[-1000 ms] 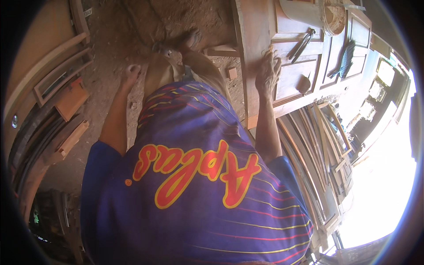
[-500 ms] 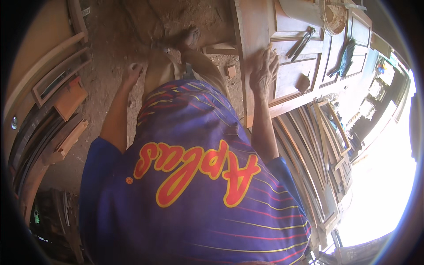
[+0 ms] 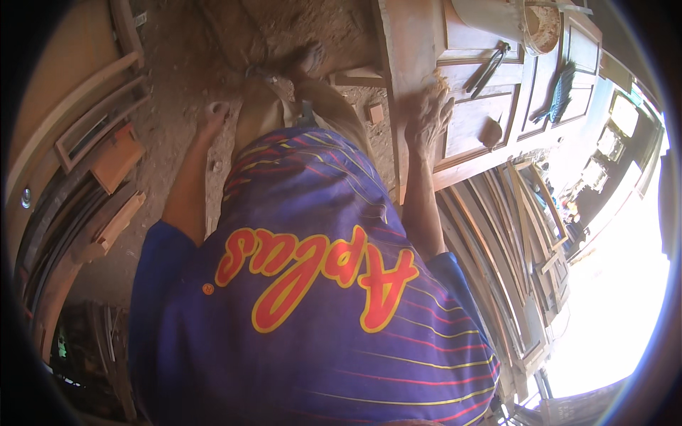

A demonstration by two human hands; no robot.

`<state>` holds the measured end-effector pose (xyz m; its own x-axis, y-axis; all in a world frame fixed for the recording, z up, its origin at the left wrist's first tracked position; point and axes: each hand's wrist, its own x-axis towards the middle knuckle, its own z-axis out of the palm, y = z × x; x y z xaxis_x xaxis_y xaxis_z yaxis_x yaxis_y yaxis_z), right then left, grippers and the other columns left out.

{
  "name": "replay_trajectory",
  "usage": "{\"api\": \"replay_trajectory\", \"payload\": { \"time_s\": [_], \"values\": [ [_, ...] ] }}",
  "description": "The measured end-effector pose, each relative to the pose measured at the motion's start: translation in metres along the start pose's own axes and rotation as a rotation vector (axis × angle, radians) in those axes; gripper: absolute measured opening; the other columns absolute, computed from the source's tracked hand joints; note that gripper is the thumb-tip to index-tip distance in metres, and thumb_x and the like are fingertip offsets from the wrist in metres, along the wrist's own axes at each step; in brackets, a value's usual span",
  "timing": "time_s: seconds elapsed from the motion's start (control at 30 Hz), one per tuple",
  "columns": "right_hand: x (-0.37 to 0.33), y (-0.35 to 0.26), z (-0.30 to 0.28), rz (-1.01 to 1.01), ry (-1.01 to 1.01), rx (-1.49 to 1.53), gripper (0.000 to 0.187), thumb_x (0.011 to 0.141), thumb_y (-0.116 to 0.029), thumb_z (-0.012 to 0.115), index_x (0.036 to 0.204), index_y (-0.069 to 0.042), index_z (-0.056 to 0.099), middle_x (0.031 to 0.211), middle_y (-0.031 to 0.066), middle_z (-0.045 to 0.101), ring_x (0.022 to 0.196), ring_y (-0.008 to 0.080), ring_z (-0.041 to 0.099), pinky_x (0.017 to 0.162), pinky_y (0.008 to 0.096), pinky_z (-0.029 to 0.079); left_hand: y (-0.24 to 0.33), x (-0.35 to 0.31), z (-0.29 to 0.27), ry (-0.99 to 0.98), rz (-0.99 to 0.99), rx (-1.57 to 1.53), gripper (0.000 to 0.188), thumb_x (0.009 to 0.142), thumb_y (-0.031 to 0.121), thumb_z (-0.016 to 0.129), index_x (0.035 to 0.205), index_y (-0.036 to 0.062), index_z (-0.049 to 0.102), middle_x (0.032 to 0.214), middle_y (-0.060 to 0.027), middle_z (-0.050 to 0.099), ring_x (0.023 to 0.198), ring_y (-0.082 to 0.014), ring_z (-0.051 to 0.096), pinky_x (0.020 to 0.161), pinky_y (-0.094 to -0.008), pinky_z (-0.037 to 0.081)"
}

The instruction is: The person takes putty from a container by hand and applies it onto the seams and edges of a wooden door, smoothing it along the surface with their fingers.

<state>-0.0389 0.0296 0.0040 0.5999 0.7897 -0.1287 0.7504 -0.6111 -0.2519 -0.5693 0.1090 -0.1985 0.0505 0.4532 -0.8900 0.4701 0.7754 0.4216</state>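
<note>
Panelled wooden door [image 3: 472, 117], lying flat at 1 o'clock: one edge points towards 12, another towards 2; the frame crops it, so we cannot tell its long axis. Right hand [image 3: 428, 122], laid on it, fingers extended; we cannot tell whether it grips anything. Left hand [image 3: 212, 119], at 11, loosely curled, contents unclear to us. Earthen floor [image 3: 177, 64], 11; wooden frames [image 3: 99, 121], 10; stacked timber [image 3: 490, 241], 3 to 4.
</note>
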Motion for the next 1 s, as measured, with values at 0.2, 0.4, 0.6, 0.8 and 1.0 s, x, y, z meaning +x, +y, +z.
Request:
{"api": "replay_trajectory", "payload": {
  "time_s": [0.2, 0.4, 0.6, 0.8, 1.0],
  "values": [
    [0.026, -0.008, -0.003, 0.166, -0.025, -0.015, 0.075, 0.107, -0.062, 0.043, 0.169, -0.021, 0.033, 0.172, 0.0296, 0.025, 0.158, 0.0521, 0.020, 0.127, 0.0652, 0.015, 0.021, -0.012, 0.002, -0.026, 0.062, 0.097, 0.044, 0.103, 0.039, 0.067, 0.129, 0.0033, 0.069, 0.111, -0.0048, 0.073, 0.099, -0.0158, 0.070, 0.087, -0.0334, 0.055],
    [0.027, -0.013, -0.003, 0.091, -0.011, -0.105, 0.072, 0.108, -0.061, 0.044, 0.169, -0.024, 0.034, 0.172, 0.0299, 0.021, 0.157, 0.0528, 0.020, 0.125, 0.0679, 0.015, 0.023, -0.003, 0.007, -0.016, 0.070, 0.023, 0.046, 0.103, 0.039, 0.068, 0.132, 0.0031, 0.067, 0.110, -0.0057, 0.073, 0.098, -0.0159, 0.070, 0.087, -0.0322, 0.055],
    [0.027, -0.034, -0.009, 0.070, -0.061, -0.088, 0.067, 0.108, -0.047, 0.053, 0.167, -0.023, 0.034, 0.170, 0.0316, 0.024, 0.156, 0.0516, 0.022, 0.124, 0.0649, 0.021, 0.012, 0.007, 0.016, 0.000, 0.028, -0.039, 0.046, 0.103, 0.041, 0.068, 0.131, 0.0036, 0.067, 0.111, -0.0051, 0.073, 0.102, -0.0162, 0.070, 0.089, -0.0339, 0.055],
    [0.030, -0.039, -0.008, -0.020, -0.042, -0.003, 0.063, 0.107, -0.045, 0.055, 0.163, -0.020, 0.039, 0.164, 0.0333, 0.030, 0.152, 0.0536, 0.027, 0.121, 0.0666, 0.024, 0.001, 0.004, 0.012, 0.036, 0.063, -0.047, 0.048, 0.103, 0.043, 0.067, 0.131, 0.0040, 0.067, 0.112, -0.0044, 0.074, 0.102, -0.0163, 0.070, 0.090, -0.0341, 0.055],
    [0.027, -0.041, -0.016, -0.014, -0.069, -0.009, 0.065, 0.106, -0.045, 0.056, 0.165, -0.025, 0.039, 0.166, 0.0340, 0.029, 0.153, 0.0534, 0.027, 0.120, 0.0663, 0.026, -0.005, -0.001, 0.005, -0.015, 0.050, 0.018, 0.044, 0.101, 0.037, 0.066, 0.126, 0.0002, 0.068, 0.103, -0.0054, 0.072, 0.090, -0.0148, 0.065, 0.080, -0.0333, 0.053]
  ]
}}
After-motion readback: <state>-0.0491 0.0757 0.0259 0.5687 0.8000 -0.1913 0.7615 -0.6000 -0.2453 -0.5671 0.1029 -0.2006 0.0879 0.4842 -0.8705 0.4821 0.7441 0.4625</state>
